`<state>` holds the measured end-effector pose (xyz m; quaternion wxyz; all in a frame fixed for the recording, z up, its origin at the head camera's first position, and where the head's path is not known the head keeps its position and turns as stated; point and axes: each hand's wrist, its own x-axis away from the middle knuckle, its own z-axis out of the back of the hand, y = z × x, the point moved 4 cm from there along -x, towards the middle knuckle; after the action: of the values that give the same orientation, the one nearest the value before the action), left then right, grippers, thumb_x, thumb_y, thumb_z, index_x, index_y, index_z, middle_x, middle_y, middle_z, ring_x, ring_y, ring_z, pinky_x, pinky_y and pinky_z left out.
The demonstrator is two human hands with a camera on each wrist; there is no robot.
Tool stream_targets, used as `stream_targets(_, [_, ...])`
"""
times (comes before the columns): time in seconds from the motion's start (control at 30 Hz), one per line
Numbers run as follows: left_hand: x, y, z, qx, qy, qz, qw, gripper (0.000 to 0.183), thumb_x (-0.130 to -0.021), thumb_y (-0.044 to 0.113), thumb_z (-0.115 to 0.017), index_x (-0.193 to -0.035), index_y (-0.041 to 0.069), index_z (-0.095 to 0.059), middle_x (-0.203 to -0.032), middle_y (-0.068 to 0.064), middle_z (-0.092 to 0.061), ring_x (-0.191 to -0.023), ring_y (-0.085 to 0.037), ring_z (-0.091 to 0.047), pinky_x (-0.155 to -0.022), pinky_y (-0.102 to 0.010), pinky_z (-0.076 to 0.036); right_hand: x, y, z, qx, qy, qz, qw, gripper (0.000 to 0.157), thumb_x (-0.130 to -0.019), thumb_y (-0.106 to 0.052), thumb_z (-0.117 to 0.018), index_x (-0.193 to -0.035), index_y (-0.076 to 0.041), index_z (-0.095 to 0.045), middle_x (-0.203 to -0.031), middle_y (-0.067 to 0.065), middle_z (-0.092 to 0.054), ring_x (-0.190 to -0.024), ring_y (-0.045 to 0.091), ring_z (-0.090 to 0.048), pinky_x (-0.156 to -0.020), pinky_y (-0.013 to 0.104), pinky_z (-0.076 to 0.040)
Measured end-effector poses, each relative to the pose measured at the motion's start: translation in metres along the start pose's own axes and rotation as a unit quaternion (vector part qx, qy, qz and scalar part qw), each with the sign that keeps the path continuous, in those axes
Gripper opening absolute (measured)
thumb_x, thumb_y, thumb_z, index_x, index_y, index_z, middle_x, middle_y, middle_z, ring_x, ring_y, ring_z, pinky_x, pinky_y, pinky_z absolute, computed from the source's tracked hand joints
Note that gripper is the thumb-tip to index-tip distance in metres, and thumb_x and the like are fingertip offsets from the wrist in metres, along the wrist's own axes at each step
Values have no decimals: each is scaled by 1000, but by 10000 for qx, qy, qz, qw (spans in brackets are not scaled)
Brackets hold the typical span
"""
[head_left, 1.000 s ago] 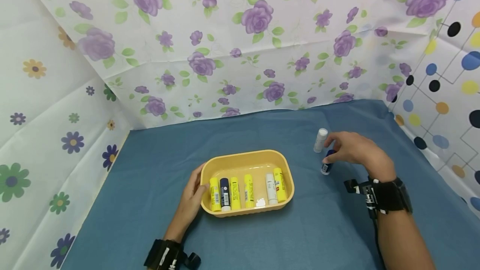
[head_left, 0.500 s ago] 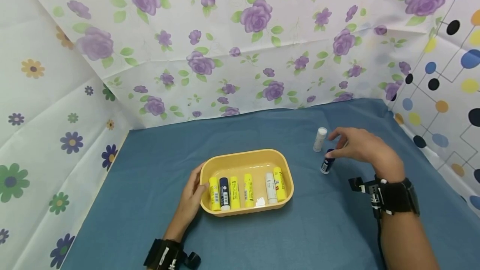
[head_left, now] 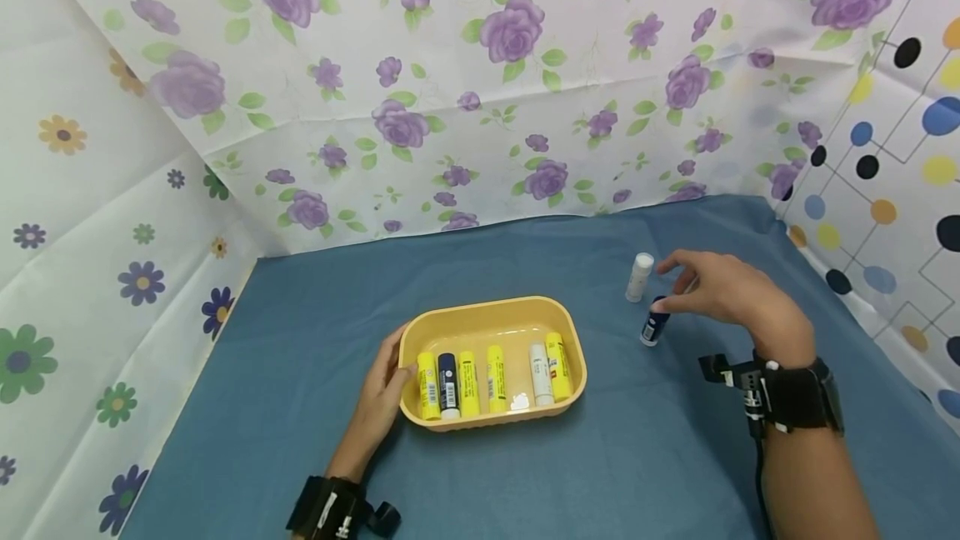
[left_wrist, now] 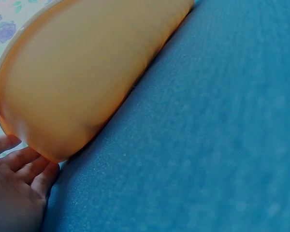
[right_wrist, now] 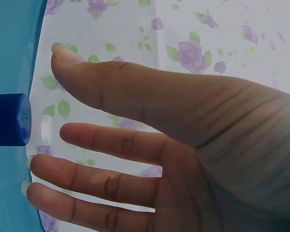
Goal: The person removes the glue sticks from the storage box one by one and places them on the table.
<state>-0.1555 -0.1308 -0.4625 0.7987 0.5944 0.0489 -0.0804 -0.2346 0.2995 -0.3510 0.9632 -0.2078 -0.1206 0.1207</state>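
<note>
My left hand (head_left: 381,382) holds the left end of a yellow plastic tray (head_left: 491,319), thumb over the rim and fingers along the outer wall. Several glue sticks lie inside it: yellow ones, including a yellow glue stick (head_left: 497,379), a navy glue stick (head_left: 448,386) and a white glue stick (head_left: 542,375). To the tray's right, a second navy glue stick (head_left: 654,327) stands upright on the cloth. Beside it is my right hand (head_left: 723,290), thumb and fingers spread apart. The right wrist view shows a gap between the fingertips and the navy end (right_wrist: 9,120).
Another white glue stick (head_left: 639,277) stands upright just behind the navy one. Blue cloth (head_left: 510,490) covers the table. A purple-flowered sheet (head_left: 465,148) hangs along the back, with patterned sheets at both sides.
My right hand has let go of the upright navy glue stick and drawn back slightly right, its thumb and fingers spreading. The left hand and tray keep their places.
</note>
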Motion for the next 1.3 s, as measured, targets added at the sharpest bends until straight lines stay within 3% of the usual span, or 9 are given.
stream_targets(0.47, [-1, 2, 1, -23, 12, 39, 10000, 57, -101, 1, -44, -156, 5, -28, -154, -18, -39, -134, -35, -45, -96, -18, -42, 2, -8, 4, 196, 145, 54, 9997, 77, -80, -64, -66, -136, -12, -55, -115, 17, -64, -98, 32, -62, -72, 46, -48])
stream_targets(0.63, [-2, -3, 1, -11, -6, 36, 10000, 57, -101, 1, -44, -156, 5, -28, -154, -18, -38, -135, -35, -45, -96, -18, -42, 4, -11, 5, 192, 255, 180, 9993, 70, -84, -57, -67, -136, -12, -55, -114, 15, -65, -98, 30, -62, -72, 46, -49])
stream_targets(0.9, [-6, -32, 0, 42, 66, 10, 10000, 57, -103, 9, -45, -156, 20, -30, -155, -7, -38, -136, -26, -45, -98, -20, -41, 5, -16, 6, 173, 554, 292, 9979, 65, -86, -56, -66, -134, -13, -57, -111, 11, -66, -98, 29, -62, -74, 48, -50])
stream_targets(1.07, [-6, -35, 1, 100, 48, -82, 9999, 55, -103, 13, -46, -155, 25, -32, -154, -4, -40, -135, -24, -46, -98, -21, -42, 5, -18, 7, 155, 692, 300, 9970, 65, -86, -57, -64, -134, -13, -57, -111, 11, -67, -100, 29, -62, -75, 49, -49])
stream_targets(1.3, [-6, -34, 0, 117, 45, -126, 9998, 54, -103, 13, -46, -155, 24, -32, -155, -4, -39, -136, -24, -45, -99, -20, -41, 6, -21, 8, 128, 927, 429, 9947, 61, -88, -51, -66, -134, -13, -57, -110, 12, -66, -100, 30, -62, -76, 49, -50])
